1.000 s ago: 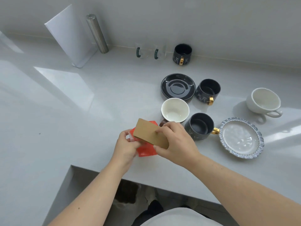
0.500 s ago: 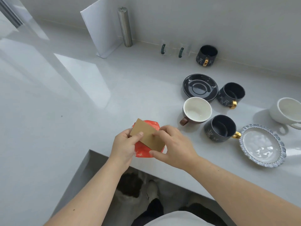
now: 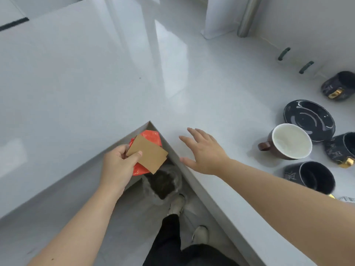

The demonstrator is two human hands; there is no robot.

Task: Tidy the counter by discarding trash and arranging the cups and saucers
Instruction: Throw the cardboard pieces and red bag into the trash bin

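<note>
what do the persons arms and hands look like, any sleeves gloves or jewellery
Both forearms are bare all the way to the frame edge, with no sleeve in view. The left hand and the right hand wear no gloves, and no rings, watch or bracelet show. Nails look short and unpainted.

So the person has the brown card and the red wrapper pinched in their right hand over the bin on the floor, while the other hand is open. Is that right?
Not quite: the head view shows the left hand holding the brown card and red wrapper over the bin. The right hand, fingers spread, is the open one, over the counter.
</note>
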